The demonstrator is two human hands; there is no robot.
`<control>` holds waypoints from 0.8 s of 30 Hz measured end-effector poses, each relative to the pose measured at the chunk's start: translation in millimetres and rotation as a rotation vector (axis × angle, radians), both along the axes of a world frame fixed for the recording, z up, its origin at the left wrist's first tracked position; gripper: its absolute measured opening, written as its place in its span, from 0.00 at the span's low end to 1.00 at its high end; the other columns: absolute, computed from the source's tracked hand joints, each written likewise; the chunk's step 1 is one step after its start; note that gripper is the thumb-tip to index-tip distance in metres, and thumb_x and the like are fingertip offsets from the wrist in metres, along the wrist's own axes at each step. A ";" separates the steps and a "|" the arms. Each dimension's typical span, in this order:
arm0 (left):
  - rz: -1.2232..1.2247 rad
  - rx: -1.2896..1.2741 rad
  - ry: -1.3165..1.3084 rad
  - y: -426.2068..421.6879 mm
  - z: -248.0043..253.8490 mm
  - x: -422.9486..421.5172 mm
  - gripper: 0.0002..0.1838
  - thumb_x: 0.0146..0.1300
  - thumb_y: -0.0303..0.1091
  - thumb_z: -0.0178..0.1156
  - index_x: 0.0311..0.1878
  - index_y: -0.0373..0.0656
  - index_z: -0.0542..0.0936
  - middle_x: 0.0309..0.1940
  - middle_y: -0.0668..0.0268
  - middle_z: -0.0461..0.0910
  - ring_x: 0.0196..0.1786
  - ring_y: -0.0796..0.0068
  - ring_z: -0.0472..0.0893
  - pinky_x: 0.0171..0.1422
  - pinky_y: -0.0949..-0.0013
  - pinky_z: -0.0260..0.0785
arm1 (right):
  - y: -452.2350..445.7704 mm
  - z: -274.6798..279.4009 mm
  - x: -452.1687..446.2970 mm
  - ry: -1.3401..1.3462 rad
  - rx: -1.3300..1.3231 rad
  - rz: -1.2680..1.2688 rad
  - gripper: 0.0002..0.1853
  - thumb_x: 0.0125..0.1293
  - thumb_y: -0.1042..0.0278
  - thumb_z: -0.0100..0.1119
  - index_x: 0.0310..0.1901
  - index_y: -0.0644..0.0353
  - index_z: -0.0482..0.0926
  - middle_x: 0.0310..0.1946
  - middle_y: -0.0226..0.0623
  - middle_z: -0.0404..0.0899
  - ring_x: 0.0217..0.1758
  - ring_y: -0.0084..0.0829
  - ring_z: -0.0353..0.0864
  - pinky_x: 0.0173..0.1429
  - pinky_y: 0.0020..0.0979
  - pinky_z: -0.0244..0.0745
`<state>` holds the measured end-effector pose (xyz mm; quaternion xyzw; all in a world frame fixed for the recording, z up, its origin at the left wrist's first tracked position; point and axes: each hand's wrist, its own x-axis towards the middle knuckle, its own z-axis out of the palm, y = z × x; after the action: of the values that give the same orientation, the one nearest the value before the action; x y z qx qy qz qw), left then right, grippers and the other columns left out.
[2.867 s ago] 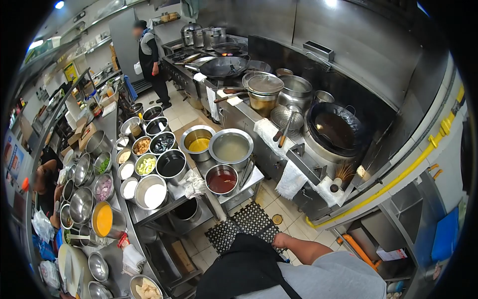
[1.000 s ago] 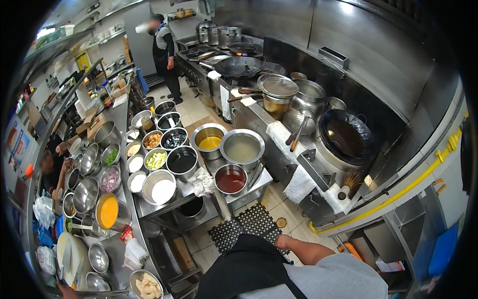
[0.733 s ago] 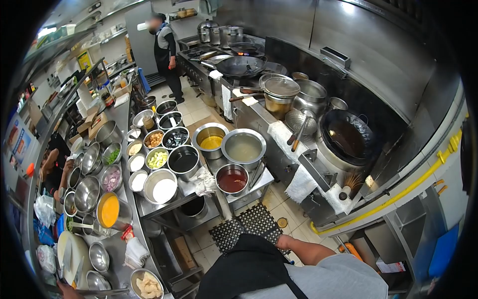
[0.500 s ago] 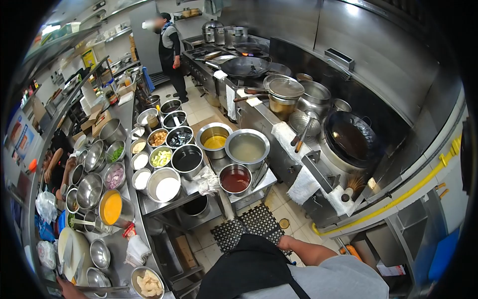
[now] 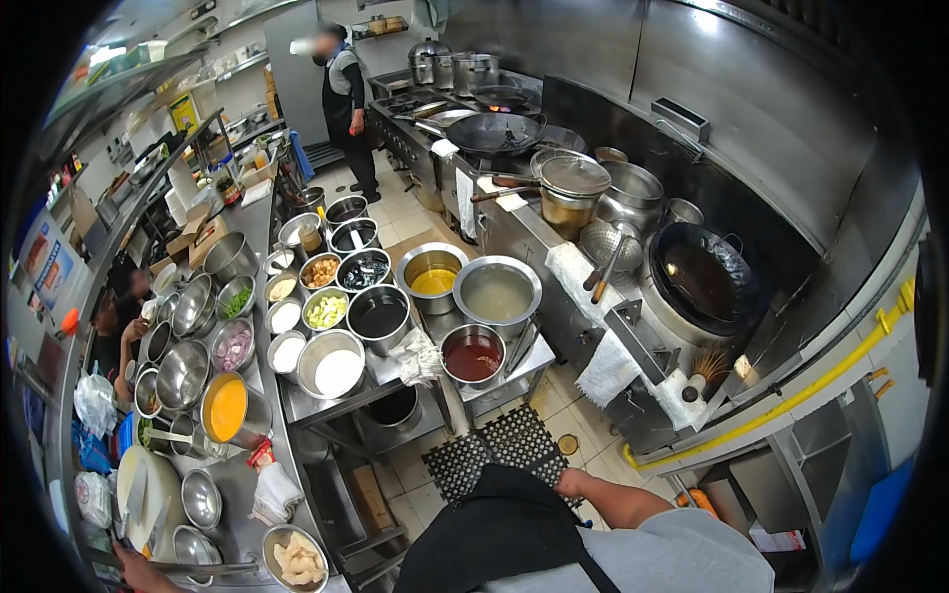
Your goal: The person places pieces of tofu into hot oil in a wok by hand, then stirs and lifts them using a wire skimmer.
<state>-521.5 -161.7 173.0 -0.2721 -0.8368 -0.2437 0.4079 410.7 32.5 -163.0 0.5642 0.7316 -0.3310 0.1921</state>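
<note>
At the lower left edge, my left hand (image 5: 136, 567) is beside a metal rail (image 5: 222, 569) and just below a round white cutting board (image 5: 150, 484). A broad knife (image 5: 135, 492) lies on the board. The fingers are too small and dark to make out. My right hand (image 5: 570, 483) is low in front of me, against the black apron (image 5: 494, 534), its fingers mostly hidden. Near my left arm are small steel bowls (image 5: 201, 499), a bowl of pale chunks (image 5: 300, 558) and a white cloth (image 5: 277, 492).
Pots of sauces, including dark red (image 5: 473, 356) and orange (image 5: 235, 408), crowd the counters. A wok (image 5: 698, 277) with dark liquid sits on the right-hand range. A person (image 5: 343, 109) stands at the back; another person's arm (image 5: 129, 346) shows at left. A rubber mat (image 5: 494, 453) covers the floor.
The view has shifted slightly, so everything appears a little further right. The other person's arm at left has moved up. My hands have hardly moved.
</note>
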 end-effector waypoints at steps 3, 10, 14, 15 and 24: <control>0.025 -0.014 0.004 1.2 -2.6 -3.2 0.21 0.56 0.30 0.48 0.55 0.53 0.69 0.42 0.58 0.76 0.36 0.63 0.76 0.39 0.66 0.66 | -1.4 -6.4 2.0 0.003 0.027 0.047 0.18 0.50 0.53 0.47 0.29 0.58 0.80 0.33 0.44 0.78 0.40 0.42 0.76 0.46 0.37 0.69; -0.137 0.154 -0.223 5.5 13.3 42.4 0.22 0.55 0.29 0.49 0.56 0.52 0.69 0.38 0.61 0.77 0.31 0.69 0.76 0.38 0.68 0.65 | -3.6 -13.8 1.2 0.001 0.048 0.020 0.19 0.52 0.54 0.44 0.28 0.60 0.80 0.33 0.44 0.78 0.39 0.43 0.76 0.47 0.36 0.70; -0.054 0.066 -0.348 0.1 16.0 35.7 0.22 0.56 0.30 0.48 0.57 0.53 0.68 0.37 0.63 0.77 0.31 0.72 0.75 0.39 0.69 0.65 | -3.8 -0.8 -1.9 -0.017 0.018 0.022 0.19 0.52 0.55 0.43 0.28 0.61 0.80 0.34 0.45 0.78 0.41 0.42 0.76 0.47 0.37 0.70; -0.044 0.027 -0.299 0.1 17.0 38.6 0.22 0.56 0.31 0.47 0.57 0.55 0.68 0.37 0.64 0.78 0.31 0.71 0.76 0.38 0.68 0.66 | -4.5 -1.7 -1.1 0.002 0.034 0.010 0.19 0.51 0.55 0.44 0.27 0.61 0.80 0.33 0.45 0.78 0.40 0.42 0.76 0.46 0.37 0.70; 0.002 -0.009 -0.278 -8.6 8.6 4.1 0.19 0.59 0.34 0.45 0.55 0.52 0.67 0.33 0.66 0.74 0.28 0.69 0.73 0.30 0.70 0.64 | -27.5 10.1 5.7 0.022 0.113 0.091 0.13 0.52 0.57 0.48 0.26 0.54 0.79 0.31 0.40 0.77 0.40 0.37 0.75 0.44 0.34 0.71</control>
<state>-517.4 -170.3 181.7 -0.2365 -0.8866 -0.2748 0.2873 416.4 5.0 -152.8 0.5365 0.7762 -0.2860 0.1669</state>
